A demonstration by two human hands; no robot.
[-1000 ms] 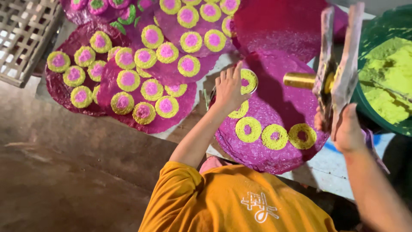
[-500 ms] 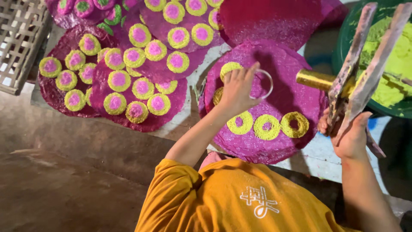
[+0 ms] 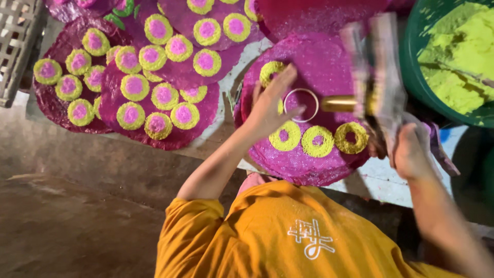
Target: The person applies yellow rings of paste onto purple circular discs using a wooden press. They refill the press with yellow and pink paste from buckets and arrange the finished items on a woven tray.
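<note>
Head view looked down: the left hand (image 3: 270, 105) stretched forward, fingers spread and loose, fingertips touching a metal ring (image 3: 301, 105) lying on a magenta disc (image 3: 314, 77). The right hand (image 3: 409, 154), arm bent upward, gripped a blurred stick tool (image 3: 378, 77) above yellow rings (image 3: 317, 141), beside a green tub (image 3: 419, 82).

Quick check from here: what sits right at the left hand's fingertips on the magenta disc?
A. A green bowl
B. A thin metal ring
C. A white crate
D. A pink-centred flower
B. The left hand rests on the magenta disc with its fingertips at the thin metal ring, beside the yellow rings.
</note>
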